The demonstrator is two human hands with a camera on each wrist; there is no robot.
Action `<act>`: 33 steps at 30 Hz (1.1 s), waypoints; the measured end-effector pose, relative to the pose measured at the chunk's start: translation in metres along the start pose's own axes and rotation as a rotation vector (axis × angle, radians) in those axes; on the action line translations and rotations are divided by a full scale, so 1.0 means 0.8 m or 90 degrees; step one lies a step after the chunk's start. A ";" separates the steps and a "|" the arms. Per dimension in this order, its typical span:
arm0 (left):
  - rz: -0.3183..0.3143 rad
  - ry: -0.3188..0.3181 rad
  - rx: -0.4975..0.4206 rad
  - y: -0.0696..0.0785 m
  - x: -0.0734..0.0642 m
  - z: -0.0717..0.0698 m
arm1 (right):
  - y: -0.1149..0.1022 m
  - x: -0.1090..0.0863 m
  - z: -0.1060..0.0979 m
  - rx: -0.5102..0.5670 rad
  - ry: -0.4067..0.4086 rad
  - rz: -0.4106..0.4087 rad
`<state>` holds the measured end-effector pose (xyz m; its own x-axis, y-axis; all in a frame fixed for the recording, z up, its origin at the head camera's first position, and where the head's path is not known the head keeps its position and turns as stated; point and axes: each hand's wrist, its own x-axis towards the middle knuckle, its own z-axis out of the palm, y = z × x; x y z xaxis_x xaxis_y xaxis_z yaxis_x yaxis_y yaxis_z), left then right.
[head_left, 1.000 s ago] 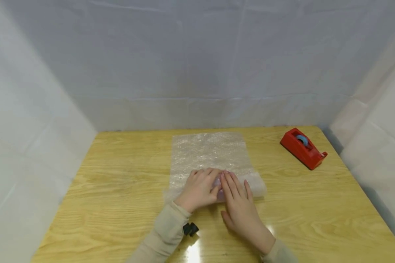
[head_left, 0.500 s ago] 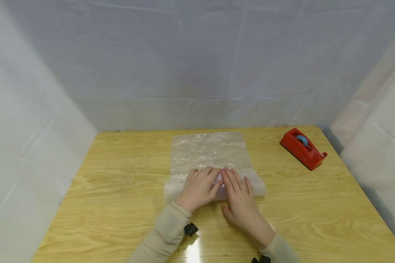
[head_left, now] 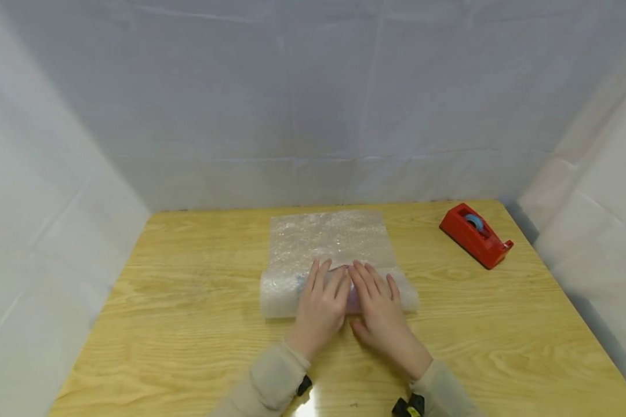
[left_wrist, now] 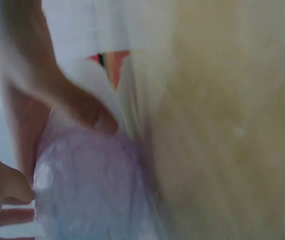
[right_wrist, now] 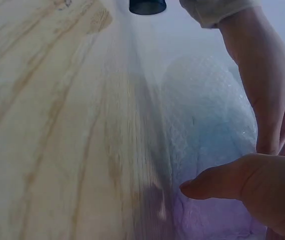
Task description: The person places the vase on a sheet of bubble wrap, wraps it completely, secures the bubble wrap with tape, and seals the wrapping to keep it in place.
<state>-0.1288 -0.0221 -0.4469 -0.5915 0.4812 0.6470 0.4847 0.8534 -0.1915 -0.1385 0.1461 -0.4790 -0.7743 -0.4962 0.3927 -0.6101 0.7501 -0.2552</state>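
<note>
A clear bubble wrap sheet point(head_left: 326, 237) lies flat at its far part, while its near end is rolled around a purple and blue object point(head_left: 353, 302) that shows through the layers; its kind is hidden. Over the roll's middle lies my left hand point(head_left: 318, 310), fingers straight and pointing away. Beside it, my right hand point(head_left: 385, 321) holds the roll, fingers across the top and thumb against the near side. In the right wrist view the right thumb point(right_wrist: 215, 185) presses the bubbly surface, with the left hand point(right_wrist: 267, 75) behind. The left wrist view shows the purple bundle point(left_wrist: 92, 185) close up.
A red tape dispenser point(head_left: 475, 236) with a blue-cored roll stands at the back right of the wooden table point(head_left: 198, 289). White sheeting point(head_left: 313, 104) hangs behind and at both sides. Black wrist devices point(head_left: 409, 405) sit under the sleeves.
My left hand has shifted from a slanted position to pointing straighter ahead on the roll, its fingers reaching farther over it. The right hand stays nearly where it was.
</note>
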 end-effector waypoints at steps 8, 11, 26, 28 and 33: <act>-0.013 -0.089 0.029 0.025 -0.017 0.004 | -0.001 0.005 0.002 -0.026 0.007 -0.016; -0.026 -0.119 0.041 0.027 -0.017 0.005 | -0.002 0.010 0.002 -0.029 0.000 -0.013; -0.052 -0.249 0.092 0.016 -0.001 0.007 | 0.000 0.037 0.002 -0.042 -0.043 0.016; -0.052 -0.254 0.094 0.014 0.001 0.010 | 0.001 0.039 0.003 -0.034 -0.040 0.021; -0.053 -0.235 0.091 0.011 0.007 0.020 | 0.004 0.045 0.003 -0.027 -0.032 0.033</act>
<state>-0.1383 -0.0088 -0.4572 -0.8291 0.4265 0.3614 0.3460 0.8993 -0.2675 -0.1687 0.1297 -0.4681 -0.8128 -0.4770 0.3344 -0.5622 0.7928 -0.2356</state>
